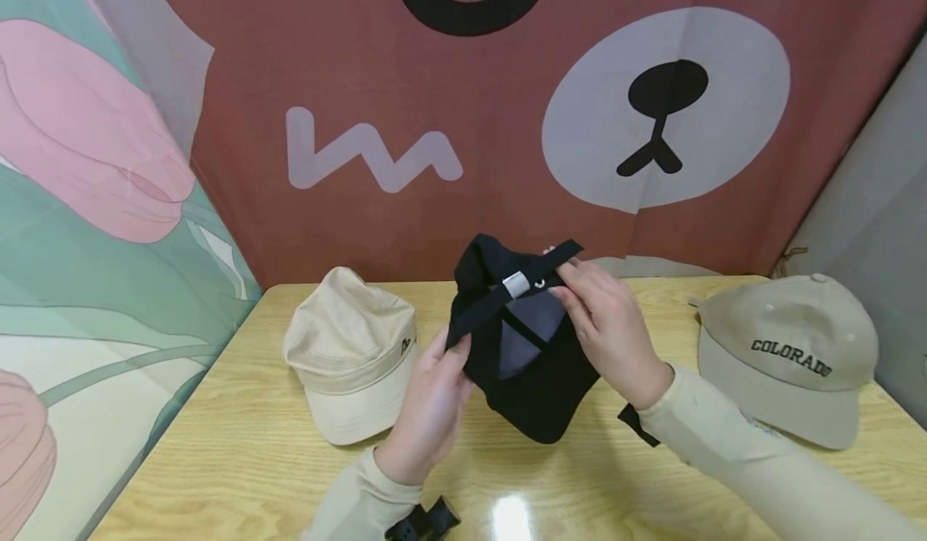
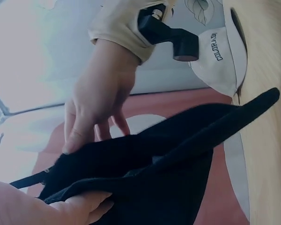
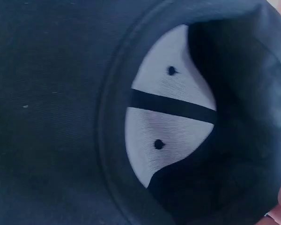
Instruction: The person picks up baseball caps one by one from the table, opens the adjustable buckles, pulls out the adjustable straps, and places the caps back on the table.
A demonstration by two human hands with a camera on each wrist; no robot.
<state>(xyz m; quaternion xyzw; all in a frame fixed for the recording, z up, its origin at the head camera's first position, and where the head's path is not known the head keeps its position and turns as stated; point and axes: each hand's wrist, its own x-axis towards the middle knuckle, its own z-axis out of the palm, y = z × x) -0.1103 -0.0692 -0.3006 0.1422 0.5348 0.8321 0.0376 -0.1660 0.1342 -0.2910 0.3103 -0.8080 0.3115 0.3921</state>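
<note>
A black baseball cap (image 1: 546, 400) is held above the table, its inside facing me and its brim pointing down. My left hand (image 1: 433, 412) pinches its rim at the left end of the back strap (image 1: 474, 315). With thumb and fingers, my right hand (image 1: 611, 328) grips the strap's other end, by a silver buckle (image 1: 516, 285). In the left wrist view the cap's brim (image 2: 253, 112) sticks out toward the right, and my right hand (image 2: 96, 105) grips the far rim. Grey lining panels (image 3: 171, 140) fill the middle of the right wrist view, where only fingertips show at the lower right.
A cream cap (image 1: 355, 348) sits on the wooden table (image 1: 217, 444) to the left. On the right rests a beige cap (image 1: 789, 356) lettered COLORADO. Behind the table hangs a brown cloth (image 1: 362, 235) with a cartoon face. Black camera mounts (image 1: 423, 521) are on both wrists.
</note>
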